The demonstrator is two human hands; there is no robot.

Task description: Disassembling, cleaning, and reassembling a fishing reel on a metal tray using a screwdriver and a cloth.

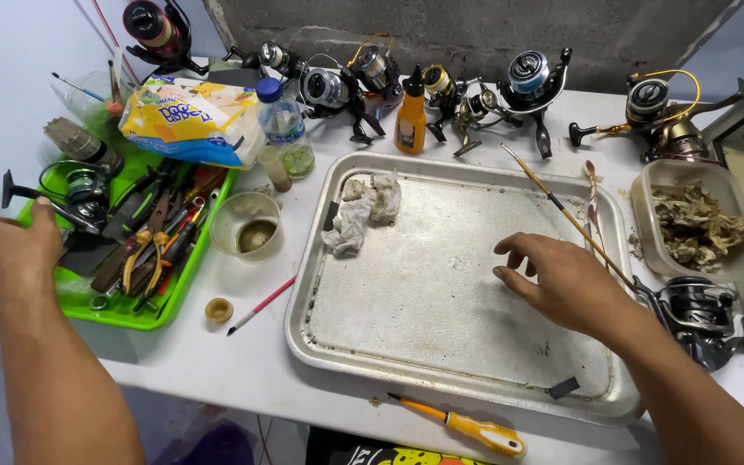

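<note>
Left hand [6, 254] rests loosely curled on the green tray [105, 312] of tools at the worktop's left edge, just beside a fishing reel [79, 194], gripping nothing. Right hand [561, 280], fingers half-curled and empty, hovers over the metal tray's [320, 344] right side. Rag [359, 211] in its far-left corner.

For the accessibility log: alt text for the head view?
A right hand hovers over a stained metal tray while the left hand touches a green plastic tool tray; a row of fishing reels lines the white table's back.
</note>
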